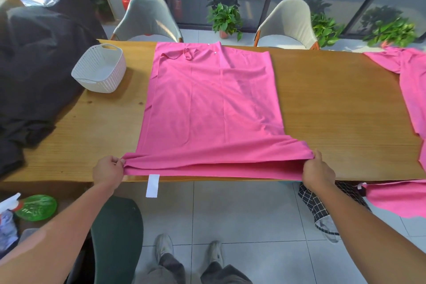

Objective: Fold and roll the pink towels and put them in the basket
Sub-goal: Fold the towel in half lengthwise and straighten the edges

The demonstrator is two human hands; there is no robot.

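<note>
A pink towel (212, 104) is spread mid-frame on the table (322, 104), its near corners pinched by the left hand (108, 172) and right hand (318, 174). Nothing is rolled; the basket (100, 68), upper left, is seen empty.

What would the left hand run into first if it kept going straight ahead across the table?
Probably nothing soon: the left hand, pinching the pink towel, points along bare wooden table. The white ribbed plastic basket sits farther ahead, though depth is hard to judge.
</note>
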